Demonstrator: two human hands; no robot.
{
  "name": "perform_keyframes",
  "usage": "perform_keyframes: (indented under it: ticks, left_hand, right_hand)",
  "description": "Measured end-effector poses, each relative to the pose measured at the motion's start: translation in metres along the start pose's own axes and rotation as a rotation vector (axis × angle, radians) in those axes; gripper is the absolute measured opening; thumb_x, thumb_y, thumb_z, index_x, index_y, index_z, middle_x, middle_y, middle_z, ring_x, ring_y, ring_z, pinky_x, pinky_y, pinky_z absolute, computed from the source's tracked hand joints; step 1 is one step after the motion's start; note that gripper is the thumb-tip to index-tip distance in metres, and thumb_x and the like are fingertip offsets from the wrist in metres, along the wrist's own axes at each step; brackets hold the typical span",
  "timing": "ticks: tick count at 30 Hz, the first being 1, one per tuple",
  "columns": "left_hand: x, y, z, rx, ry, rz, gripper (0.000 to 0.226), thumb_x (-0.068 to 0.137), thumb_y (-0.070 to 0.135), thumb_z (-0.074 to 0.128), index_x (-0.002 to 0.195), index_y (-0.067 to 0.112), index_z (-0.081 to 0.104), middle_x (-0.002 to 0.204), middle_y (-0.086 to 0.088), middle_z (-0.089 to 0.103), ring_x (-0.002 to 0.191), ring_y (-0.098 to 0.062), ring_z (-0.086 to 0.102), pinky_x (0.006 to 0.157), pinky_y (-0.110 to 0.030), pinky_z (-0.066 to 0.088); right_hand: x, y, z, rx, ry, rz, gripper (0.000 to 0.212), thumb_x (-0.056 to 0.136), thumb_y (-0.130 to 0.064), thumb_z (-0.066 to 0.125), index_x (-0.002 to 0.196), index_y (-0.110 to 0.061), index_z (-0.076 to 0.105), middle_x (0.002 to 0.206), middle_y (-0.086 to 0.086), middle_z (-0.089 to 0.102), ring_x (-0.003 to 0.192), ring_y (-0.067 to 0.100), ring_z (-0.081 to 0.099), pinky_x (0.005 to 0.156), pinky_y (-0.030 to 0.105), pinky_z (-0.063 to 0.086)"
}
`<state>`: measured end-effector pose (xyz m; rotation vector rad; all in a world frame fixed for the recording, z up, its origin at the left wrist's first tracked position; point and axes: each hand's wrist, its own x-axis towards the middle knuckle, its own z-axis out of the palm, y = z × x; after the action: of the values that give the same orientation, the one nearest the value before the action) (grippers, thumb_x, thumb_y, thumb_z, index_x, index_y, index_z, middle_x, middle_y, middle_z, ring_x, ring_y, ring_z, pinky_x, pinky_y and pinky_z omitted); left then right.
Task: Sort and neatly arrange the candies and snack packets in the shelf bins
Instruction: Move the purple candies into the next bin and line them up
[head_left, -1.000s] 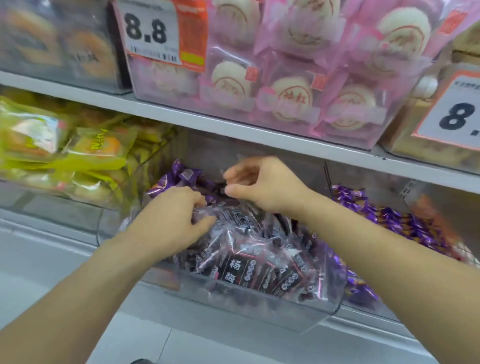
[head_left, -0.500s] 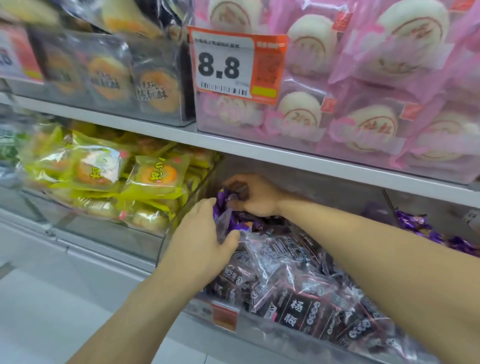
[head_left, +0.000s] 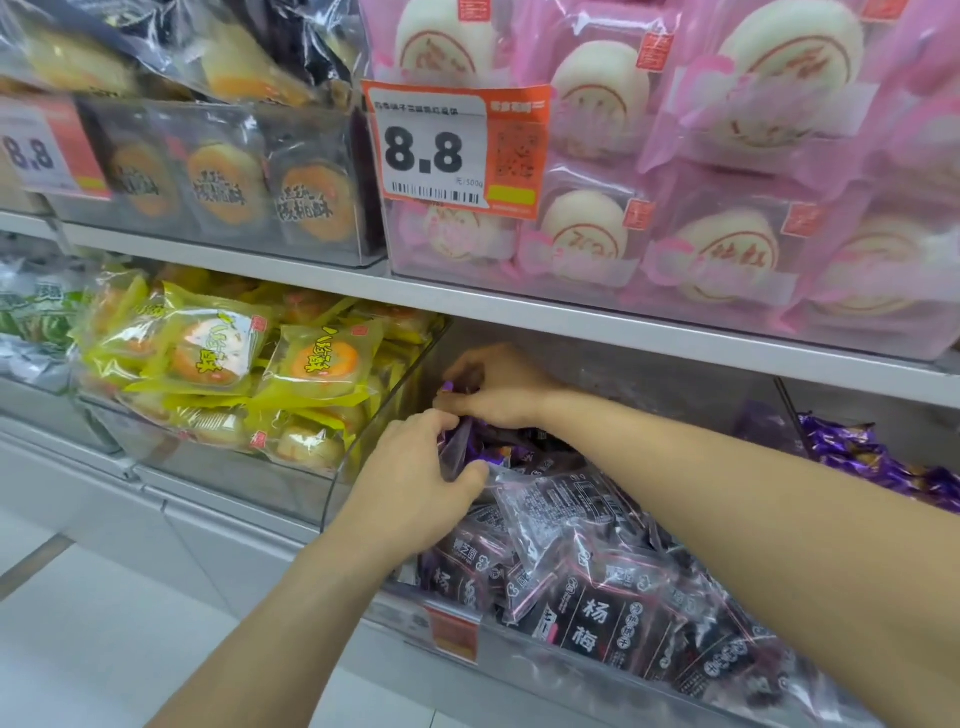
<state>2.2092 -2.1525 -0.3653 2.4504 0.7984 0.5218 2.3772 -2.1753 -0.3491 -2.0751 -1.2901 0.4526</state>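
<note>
A clear shelf bin (head_left: 545, 670) on the lower shelf holds a heap of dark plum snack packets (head_left: 597, 613) with white characters. At the bin's back left lie several purple candy packets (head_left: 475, 454). My left hand (head_left: 415, 488) grips a clear-and-purple packet there, thumb on its right side. My right hand (head_left: 493, 384) reaches deeper into the back corner and pinches a small purple wrapper (head_left: 447, 385) with curled fingers. The two hands are close, almost touching.
The neighbouring bin on the left holds yellow pastry packets (head_left: 311, 369). More purple candies (head_left: 857, 457) lie in the bin to the right. The upper shelf carries pink bun packs (head_left: 727, 249), dark-labelled pastries (head_left: 223, 182) and an 8.8 price tag (head_left: 457, 150).
The view has shifted left and closer. Both hands have moved from the middle of the pile to the bin's back left corner, onto the purple packets.
</note>
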Motion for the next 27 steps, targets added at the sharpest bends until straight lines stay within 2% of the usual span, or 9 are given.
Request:
perform_keyframes:
  ticks: [2,5,9,11,13,16,19,24,27]
  left_hand:
    - [0.000,0.001,-0.001,-0.025,0.024,-0.020,0.055,0.088,0.045,0.064,0.135,0.021,0.052,0.126,0.003,0.059,0.120,-0.013,0.049,0.085,-0.018,0.034]
    - [-0.001,0.000,-0.002,-0.109,0.072,-0.055,0.046,0.089,0.041,0.064,0.129,0.021,0.057,0.118,0.006,0.064,0.113,-0.012,0.057,0.091,-0.023,0.043]
    - [-0.010,0.004,-0.006,-0.234,0.210,-0.022,0.041,0.091,0.027,0.064,0.130,0.019,0.055,0.125,0.007,0.062,0.106,-0.004,0.056,0.090,-0.016,0.043]
    - [-0.016,0.016,-0.012,-0.289,0.331,0.026,0.038,0.090,0.027,0.064,0.127,0.022,0.055,0.122,0.010,0.061,0.105,0.000,0.055,0.087,-0.010,0.043]
    - [-0.025,0.033,-0.018,-0.428,0.372,0.046,0.039,0.089,0.033,0.066,0.125,0.024,0.055,0.115,0.014,0.062,0.102,0.000,0.060,0.087,-0.017,0.049]
    - [-0.044,0.058,-0.023,-0.671,0.127,-0.014,0.031,0.084,0.040,0.068,0.110,0.023,0.065,0.096,0.009,0.072,0.084,-0.002,0.068,0.073,-0.022,0.055]
    - [-0.062,0.078,-0.021,-0.773,-0.200,-0.018,0.019,0.089,0.031,0.067,0.087,0.013,0.074,0.075,-0.004,0.076,0.060,-0.015,0.068,0.059,-0.032,0.058]
    - [-0.070,0.111,-0.006,-0.900,-0.428,-0.016,0.021,0.090,0.027,0.063,0.092,0.009,0.074,0.079,-0.012,0.076,0.071,-0.026,0.074,0.064,-0.028,0.059]
    - [-0.068,0.131,0.004,-0.956,-0.477,-0.016,0.021,0.088,0.023,0.064,0.090,0.003,0.069,0.080,-0.014,0.076,0.073,-0.029,0.074,0.068,-0.031,0.061]
  right_hand:
    - [0.000,0.001,0.003,-0.012,0.064,0.000,0.019,0.081,-0.027,0.080,0.096,-0.016,0.074,0.087,-0.003,0.067,0.082,0.013,0.063,0.077,0.025,0.049]
    - [-0.011,0.000,-0.006,-0.002,0.118,0.037,0.017,0.089,-0.024,0.071,0.105,-0.020,0.075,0.103,-0.002,0.072,0.088,0.011,0.065,0.074,0.020,0.049]
    - [-0.057,-0.016,-0.024,0.415,0.273,0.111,0.019,0.095,-0.009,0.063,0.111,-0.015,0.070,0.095,-0.001,0.067,0.056,-0.008,0.060,0.054,0.005,0.044]
    - [-0.089,-0.023,-0.031,0.620,0.249,0.098,0.017,0.095,-0.002,0.061,0.108,-0.012,0.068,0.100,0.009,0.070,0.059,0.004,0.065,0.058,0.014,0.053]
    - [-0.128,-0.028,-0.036,0.731,0.171,0.067,0.018,0.095,0.000,0.059,0.107,-0.010,0.068,0.095,0.014,0.073,0.068,0.017,0.070,0.065,0.026,0.059]
    - [-0.186,-0.029,-0.042,0.754,0.065,0.069,0.021,0.095,-0.003,0.058,0.112,-0.009,0.069,0.096,0.015,0.075,0.084,0.029,0.074,0.072,0.034,0.061]
    - [-0.230,-0.023,-0.053,0.815,0.069,0.117,0.022,0.091,-0.006,0.061,0.110,-0.010,0.071,0.097,0.019,0.075,0.082,0.033,0.073,0.070,0.037,0.061]
    - [-0.282,-0.009,-0.076,0.796,0.208,0.167,0.024,0.076,-0.031,0.080,0.096,-0.019,0.076,0.090,0.015,0.076,0.060,0.027,0.069,0.057,0.031,0.058]
    - [-0.307,0.006,-0.091,0.833,0.343,0.226,0.060,0.039,-0.051,0.095,0.083,-0.016,0.074,0.082,0.019,0.074,0.059,0.032,0.070,0.059,0.032,0.059]
